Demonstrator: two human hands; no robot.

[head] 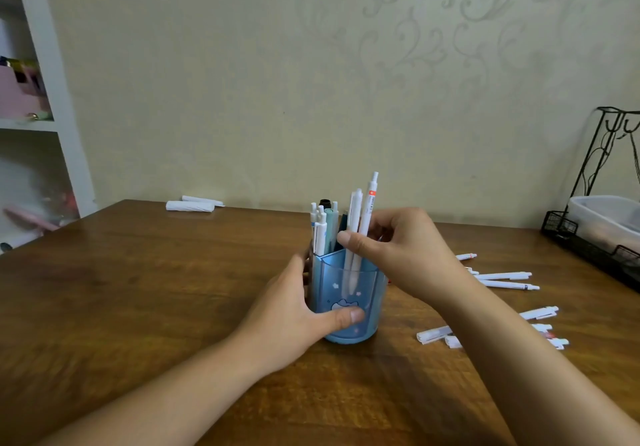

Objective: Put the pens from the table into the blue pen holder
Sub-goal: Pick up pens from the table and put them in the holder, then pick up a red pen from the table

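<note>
A translucent blue pen holder (360, 290) stands mid-table, with several pens (320, 234) upright in its back compartment. My left hand (294, 310) grips the holder from the left, thumb across its front. My right hand (401, 248) pinches two white pens (356, 217) above the holder; their lower ends are inside the front compartment. More white pens (505, 276) lie loose on the table to the right, some (433, 335) partly hidden behind my right forearm.
A brown wooden table (138, 290) fills the lower view. Folded white paper (190, 205) lies at the far edge by the wall. A black wire rack (588, 238) holding a clear box (609, 217) stands at the right. White shelves (45, 127) are at the left.
</note>
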